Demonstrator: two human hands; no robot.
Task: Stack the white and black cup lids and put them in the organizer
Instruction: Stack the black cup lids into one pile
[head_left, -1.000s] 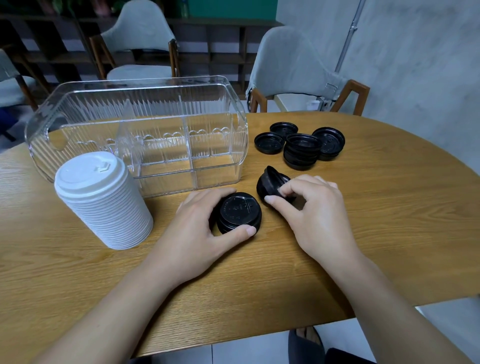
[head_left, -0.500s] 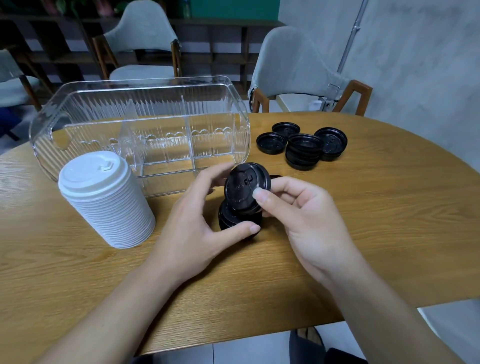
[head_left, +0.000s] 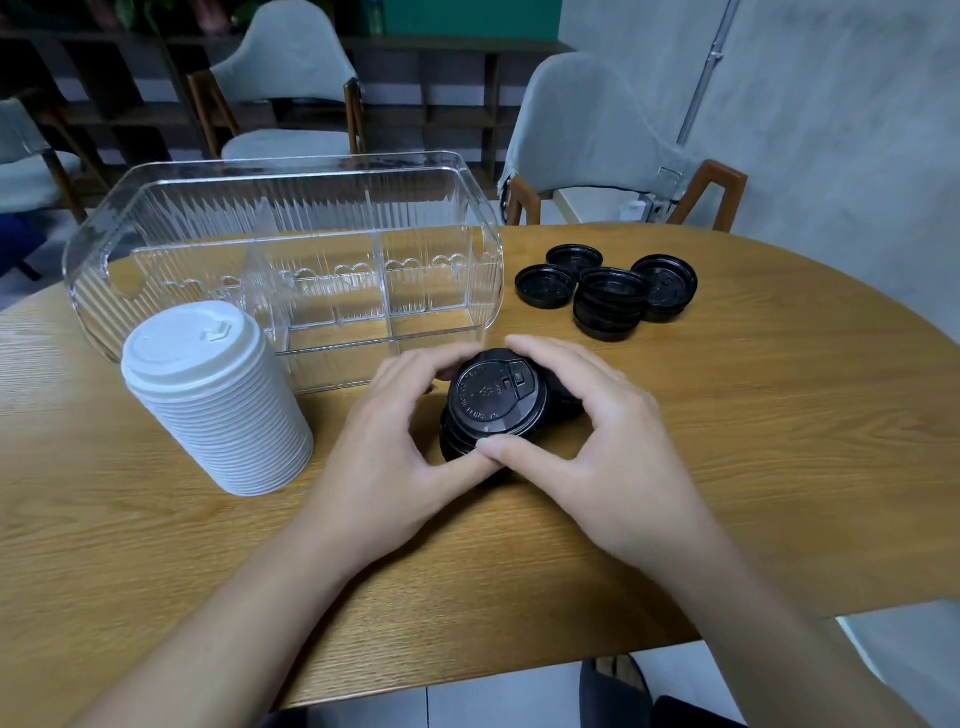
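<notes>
A short stack of black cup lids stands on the wooden table, right side up, just in front of the clear organizer. My left hand cups its left side and my right hand cups its right side; both thumbs meet at the front. A tall stack of white lids stands to the left. More black lids lie upside down at the back right, some stacked, some single. The organizer's compartments hold nothing.
Grey chairs with wooden frames stand behind the table. The table's rounded front edge runs close to my arms. A grey wall rises at the right.
My right hand lifted black lids from the table and set them onto the stack under my left hand. Both hands now close around the combined stack.
</notes>
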